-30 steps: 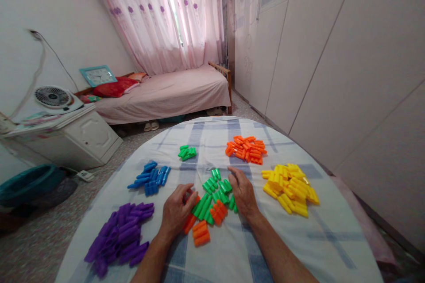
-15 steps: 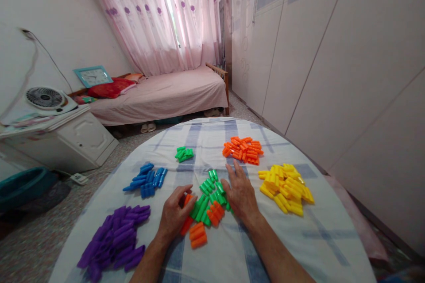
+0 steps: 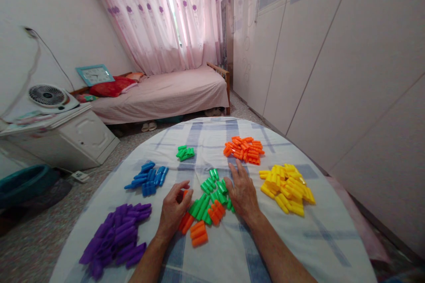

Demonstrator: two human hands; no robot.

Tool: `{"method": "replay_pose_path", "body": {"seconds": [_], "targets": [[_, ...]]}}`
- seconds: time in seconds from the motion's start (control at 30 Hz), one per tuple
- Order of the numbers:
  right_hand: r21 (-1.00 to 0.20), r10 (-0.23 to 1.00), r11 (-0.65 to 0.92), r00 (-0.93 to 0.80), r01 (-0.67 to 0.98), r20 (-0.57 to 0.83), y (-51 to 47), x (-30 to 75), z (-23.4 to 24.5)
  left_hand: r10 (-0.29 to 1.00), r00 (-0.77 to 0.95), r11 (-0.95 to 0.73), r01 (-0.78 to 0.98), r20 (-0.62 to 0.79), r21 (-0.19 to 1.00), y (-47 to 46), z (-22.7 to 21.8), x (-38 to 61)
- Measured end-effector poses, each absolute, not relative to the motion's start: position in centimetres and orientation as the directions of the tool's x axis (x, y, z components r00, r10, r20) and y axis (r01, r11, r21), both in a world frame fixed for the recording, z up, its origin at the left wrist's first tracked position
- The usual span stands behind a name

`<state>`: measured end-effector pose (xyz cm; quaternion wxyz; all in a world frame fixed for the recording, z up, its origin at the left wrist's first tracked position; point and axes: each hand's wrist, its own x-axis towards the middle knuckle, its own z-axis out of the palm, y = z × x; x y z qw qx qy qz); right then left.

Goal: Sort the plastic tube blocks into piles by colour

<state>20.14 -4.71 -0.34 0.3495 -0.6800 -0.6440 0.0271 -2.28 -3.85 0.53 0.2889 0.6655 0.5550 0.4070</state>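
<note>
Over the middle of the table, my left hand point(image 3: 174, 208) is curled, with an orange plastic tube point(image 3: 185, 193) showing between thumb and fingers. Below its thumb lie other orange tubes point(image 3: 186, 223), and two small orange clusters point(image 3: 198, 233) sit nearby. Between my hands is a loose spread of short green plastic tubes point(image 3: 201, 207), some side by side in rows. My right hand point(image 3: 243, 190) rests palm down at the right edge of the green tubes, fingers stretched forward and apart. Its thumb is close to the green pieces; what lies under the palm is hidden.
Sorted piles surround the hands: purple tubes point(image 3: 116, 239), blue tubes point(image 3: 149, 179), a small green pile point(image 3: 185, 153), orange tubes point(image 3: 245, 149) and yellow tubes point(image 3: 288, 189). The round table has a checked cloth point(image 3: 282, 247). Beyond stand a bed point(image 3: 159, 97) and a wardrobe point(image 3: 332, 75).
My left hand has shifted slightly left and away from me, the orange tube moving with it, uncovering more of the orange tubes beneath. My right hand stays nearly still.
</note>
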Motion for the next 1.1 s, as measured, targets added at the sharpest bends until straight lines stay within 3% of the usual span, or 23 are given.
{"method": "replay_pose_path", "body": {"seconds": [0.43, 1.1], "targets": [[-0.515, 0.813, 0.177, 0.170, 0.839, 0.556, -4.9, 20.3, 0.5, 0.971, 0.044, -0.222, 0.518, 0.234, 0.826, -3.8, 0.6, -2.2], [-0.361, 0.934, 0.000, 0.128, 0.933, 0.333, -5.6, 19.4, 1.6, 0.970, 0.060, -0.226, 0.565, 0.234, 0.793, -3.8, 0.7, -2.3]]}}
